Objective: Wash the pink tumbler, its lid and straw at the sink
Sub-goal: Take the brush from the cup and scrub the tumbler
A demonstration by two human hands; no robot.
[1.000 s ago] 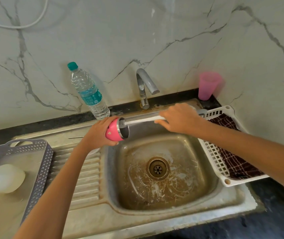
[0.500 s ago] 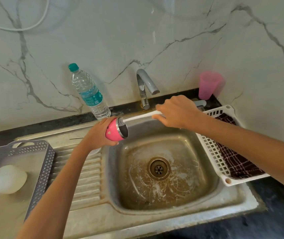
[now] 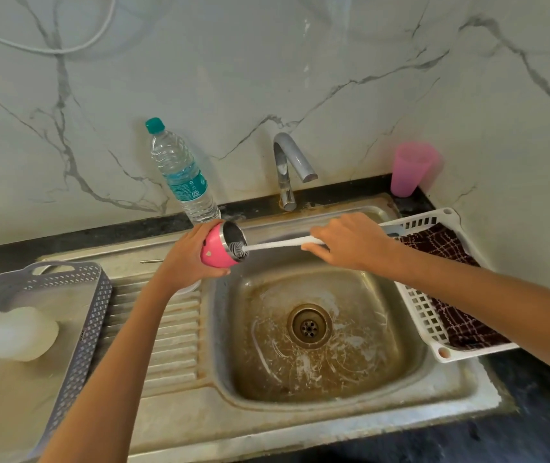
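My left hand (image 3: pixel 188 255) grips the pink tumbler (image 3: pixel 217 253) on its side over the sink's left rim, steel mouth facing right. A long white bottle brush (image 3: pixel 280 243) runs from the tumbler's mouth to my right hand (image 3: pixel 350 242), which holds its handle above the back of the sink basin (image 3: pixel 384 362). The bristle head sits just inside the mouth. A thin metal straw (image 3: pixel 151 261) lies on the steel ledge left of the tumbler. A white rim, perhaps the lid (image 3: pixel 188 289), peeks out under my left wrist.
A water bottle (image 3: pixel 181 175) and the tap (image 3: pixel 288 168), not running, stand at the back. A pink plastic cup (image 3: pixel 412 168) is in the right corner. A white rack (image 3: pixel 424 315) with a checked cloth sits right of the basin. A grey basket (image 3: pixel 83 329) with a white bottle (image 3: pixel 16 332) sits left.
The brush has been drawn out of the tumbler, so its bristle head now shows at the mouth. My right hand has shifted right; the tumbler's mouth has tipped up slightly.
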